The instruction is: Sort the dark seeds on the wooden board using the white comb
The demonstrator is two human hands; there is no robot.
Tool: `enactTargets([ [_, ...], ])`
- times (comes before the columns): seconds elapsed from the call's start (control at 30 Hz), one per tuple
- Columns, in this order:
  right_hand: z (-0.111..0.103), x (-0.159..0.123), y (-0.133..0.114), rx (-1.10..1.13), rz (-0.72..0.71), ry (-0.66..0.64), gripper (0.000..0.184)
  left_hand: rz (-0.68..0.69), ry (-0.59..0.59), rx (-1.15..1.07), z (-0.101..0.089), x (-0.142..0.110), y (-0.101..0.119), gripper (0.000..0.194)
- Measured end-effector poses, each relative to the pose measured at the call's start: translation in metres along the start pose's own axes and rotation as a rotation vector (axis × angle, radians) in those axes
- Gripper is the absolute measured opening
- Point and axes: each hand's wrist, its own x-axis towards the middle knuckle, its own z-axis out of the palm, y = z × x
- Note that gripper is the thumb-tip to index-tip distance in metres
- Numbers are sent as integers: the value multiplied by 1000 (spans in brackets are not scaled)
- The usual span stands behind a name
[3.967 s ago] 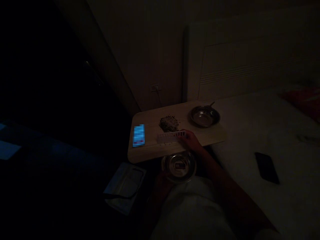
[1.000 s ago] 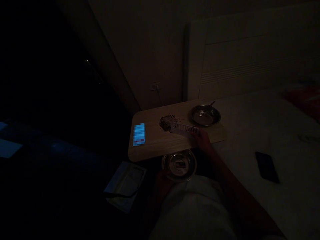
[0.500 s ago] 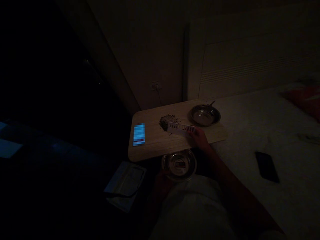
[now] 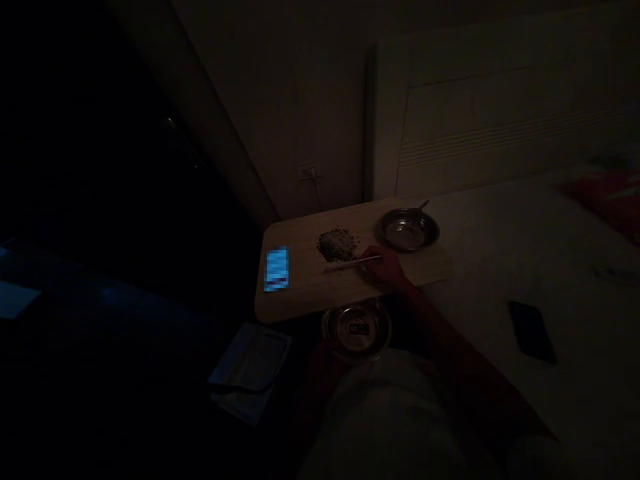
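Note:
My right hand (image 4: pixel 385 267) is closed on a white slotted plastic strip (image 4: pixel 353 262), which I see nearly edge-on just above the wooden tabletop (image 4: pixel 300 293). Right behind the strip lies a loose pile of small dark and pale grains (image 4: pixel 337 245). A round steel bowl (image 4: pixel 356 331) with a dark label inside sits below the table's near edge, over my lap. At the bowl's lower left rim, my left hand (image 4: pixel 327 360) grips it, its fingers mostly lost in the dark.
A second steel bowl (image 4: pixel 409 230) with a handle sticking out stands on the table's right end. A lit phone (image 4: pixel 277 269) lies at the left end. On the pale bed to the right is a dark phone (image 4: pixel 532 331). A light box-like thing (image 4: pixel 250 373) is down on the left.
My right hand has turned the white strip from showing its slotted face to nearly edge-on and drawn it slightly toward me, uncovering more of the grain pile. The bowl stays put.

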Motion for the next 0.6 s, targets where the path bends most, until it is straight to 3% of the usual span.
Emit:
enactTargets([
  [0.27,2,0,4,114,-33,-35,11,21,36,-10,5,-7,1,33],
  [0.6,0,3,7,156,-33,-46,9,-52,13,-22,-2,6,1,38],
])
